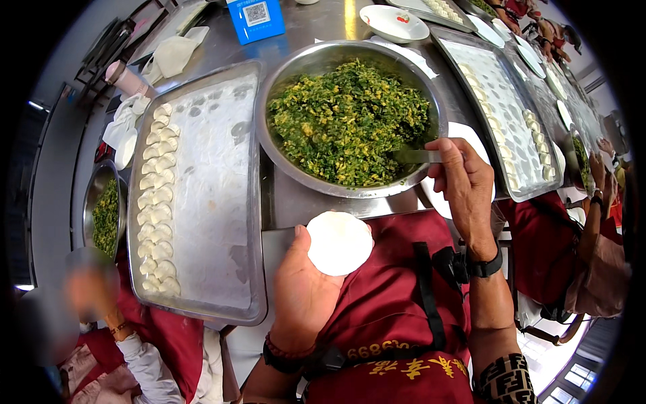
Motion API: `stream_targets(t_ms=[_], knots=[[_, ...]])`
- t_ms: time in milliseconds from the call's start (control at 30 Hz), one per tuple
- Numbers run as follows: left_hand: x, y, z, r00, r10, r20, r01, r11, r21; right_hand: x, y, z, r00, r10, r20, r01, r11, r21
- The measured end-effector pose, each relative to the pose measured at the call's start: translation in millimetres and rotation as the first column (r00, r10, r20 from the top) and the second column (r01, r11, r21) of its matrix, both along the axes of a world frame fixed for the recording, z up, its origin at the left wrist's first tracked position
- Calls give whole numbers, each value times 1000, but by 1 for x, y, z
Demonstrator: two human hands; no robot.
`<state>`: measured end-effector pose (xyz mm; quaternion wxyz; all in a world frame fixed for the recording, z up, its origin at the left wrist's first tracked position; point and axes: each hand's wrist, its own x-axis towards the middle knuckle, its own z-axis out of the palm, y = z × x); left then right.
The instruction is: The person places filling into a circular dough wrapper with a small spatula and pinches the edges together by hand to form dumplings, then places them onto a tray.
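Observation:
A round white dough wrapper (340, 244) rests flat on the fingers of my left hand (303, 286), with the thumb at its left edge. My right hand (461, 176) grips the handle of a flat metal spatula (417, 156), whose tip is sunk in chopped green and yellow filling (350, 121). The filling lies in a large steel bowl (316, 187) in front of me. Left of the bowl, a floured metal tray (215, 202) carries a column of folded dumplings (156, 209) along its left side.
A blue stand with a printed code (257, 20) and a white plate (394, 24) stand beyond the bowl. Another dumpling tray (498, 108) is at right. Co-workers' hands (599, 168) show at far right, and a co-worker's sleeve (145, 357) at lower left near a smaller filling bowl (105, 219).

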<state>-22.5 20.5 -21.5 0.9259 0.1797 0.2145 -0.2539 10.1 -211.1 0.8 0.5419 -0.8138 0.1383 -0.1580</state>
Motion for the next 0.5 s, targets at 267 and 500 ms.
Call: stream_targets(t_ms=[267, 500], knots=[[6, -2, 16, 997, -30, 76, 33, 998, -48, -3, 2, -2, 998, -25, -50, 40, 942, 334], [10, -4, 21, 993, -27, 116, 33, 998, -49, -5, -2, -7, 1000, -22, -18, 28, 885, 465]])
